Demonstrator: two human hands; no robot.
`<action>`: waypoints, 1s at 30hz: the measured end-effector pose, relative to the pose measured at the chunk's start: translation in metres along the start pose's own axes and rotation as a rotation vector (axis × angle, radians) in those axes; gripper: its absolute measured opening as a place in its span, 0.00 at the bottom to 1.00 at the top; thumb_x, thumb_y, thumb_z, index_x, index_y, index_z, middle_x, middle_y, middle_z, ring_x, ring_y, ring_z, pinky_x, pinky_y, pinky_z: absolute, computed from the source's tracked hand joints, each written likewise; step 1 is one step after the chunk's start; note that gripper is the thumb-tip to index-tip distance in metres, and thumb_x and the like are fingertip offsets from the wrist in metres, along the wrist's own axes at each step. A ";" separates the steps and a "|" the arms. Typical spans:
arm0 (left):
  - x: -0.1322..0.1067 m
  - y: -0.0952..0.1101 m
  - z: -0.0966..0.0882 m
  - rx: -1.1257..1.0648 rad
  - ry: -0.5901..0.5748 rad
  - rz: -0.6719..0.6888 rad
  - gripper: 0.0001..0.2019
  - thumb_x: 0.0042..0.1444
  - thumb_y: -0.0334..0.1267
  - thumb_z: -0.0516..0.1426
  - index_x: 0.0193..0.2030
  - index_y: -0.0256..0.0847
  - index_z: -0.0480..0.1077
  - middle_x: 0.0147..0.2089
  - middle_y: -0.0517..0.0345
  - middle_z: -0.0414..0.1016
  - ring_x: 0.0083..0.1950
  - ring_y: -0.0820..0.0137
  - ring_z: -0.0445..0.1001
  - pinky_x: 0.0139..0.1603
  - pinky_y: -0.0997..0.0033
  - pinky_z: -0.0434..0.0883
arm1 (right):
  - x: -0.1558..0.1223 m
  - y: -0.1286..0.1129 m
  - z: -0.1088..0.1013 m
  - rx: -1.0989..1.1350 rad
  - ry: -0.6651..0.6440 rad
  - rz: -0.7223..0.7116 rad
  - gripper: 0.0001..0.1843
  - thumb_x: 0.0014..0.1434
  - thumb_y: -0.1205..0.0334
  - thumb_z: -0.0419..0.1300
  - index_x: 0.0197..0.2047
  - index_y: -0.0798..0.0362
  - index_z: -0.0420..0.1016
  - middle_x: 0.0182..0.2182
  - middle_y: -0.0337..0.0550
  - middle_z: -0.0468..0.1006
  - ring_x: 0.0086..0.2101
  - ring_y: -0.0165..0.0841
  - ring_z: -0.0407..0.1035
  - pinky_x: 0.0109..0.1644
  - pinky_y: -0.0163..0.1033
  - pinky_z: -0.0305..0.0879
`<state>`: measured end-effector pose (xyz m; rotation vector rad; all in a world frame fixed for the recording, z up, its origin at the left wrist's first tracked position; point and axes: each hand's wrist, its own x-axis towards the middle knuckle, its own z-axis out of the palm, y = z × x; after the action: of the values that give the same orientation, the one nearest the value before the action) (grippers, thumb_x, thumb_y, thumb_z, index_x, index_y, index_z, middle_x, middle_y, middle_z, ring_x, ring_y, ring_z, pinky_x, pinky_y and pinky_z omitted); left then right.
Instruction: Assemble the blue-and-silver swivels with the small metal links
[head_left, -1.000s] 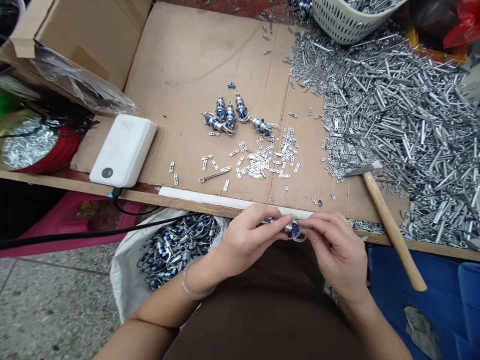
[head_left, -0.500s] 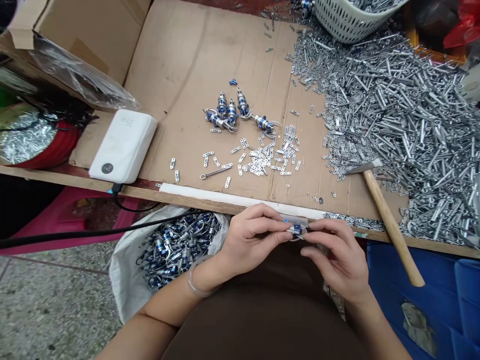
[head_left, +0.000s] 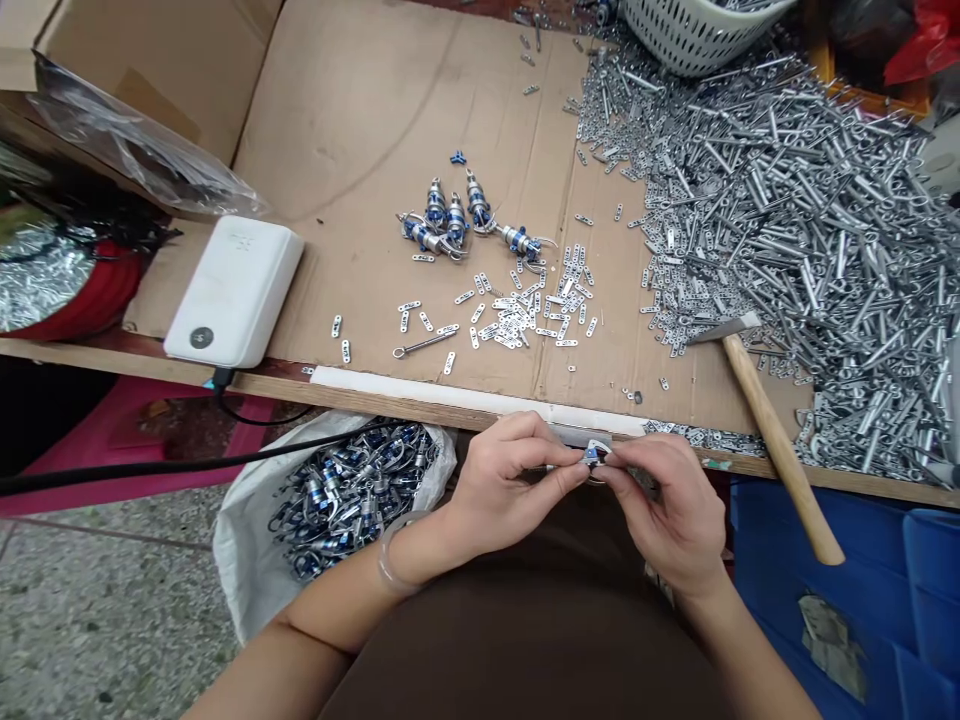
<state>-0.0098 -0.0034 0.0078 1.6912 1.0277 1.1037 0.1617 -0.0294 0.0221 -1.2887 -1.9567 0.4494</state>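
Between my two hands, at the table's front edge, is a small blue-and-silver metal assembly with a curved silver piece on it. My left hand pinches its left side between thumb and fingertips. On the right side, the thumb and fingers of my right hand are closed on the same part. My fingertips cover much of it. Beyond my hands, small flat silver links with holes lie scattered on the cardboard. Behind them several finished-looking blue-and-silver assemblies with curved claws lie in a cluster, near a loose blue piece.
A large heap of silver rods and links covers the right side. A wooden-handled hammer overhangs the front edge. At left lie a white power bank and a cardboard box. A white sack of assemblies stands below; a basket sits at the back.
The assembly has turned in my fingers, so its curved silver piece now shows on top. My right thumb has come up against it. The view has shifted slightly.
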 end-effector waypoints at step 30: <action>-0.015 -0.029 0.012 0.800 -0.164 0.319 0.11 0.56 0.40 0.55 0.43 0.38 0.69 0.37 0.57 0.73 0.46 0.65 0.67 0.64 0.45 0.45 | 0.072 0.059 0.013 -0.274 -0.141 0.181 0.07 0.58 0.63 0.53 0.38 0.50 0.71 0.36 0.42 0.71 0.40 0.35 0.61 0.44 0.40 0.55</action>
<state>-0.0078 -0.0109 -0.0264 2.6062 1.2064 0.7508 0.1736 0.0618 0.0032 -1.6563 -2.0809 0.3775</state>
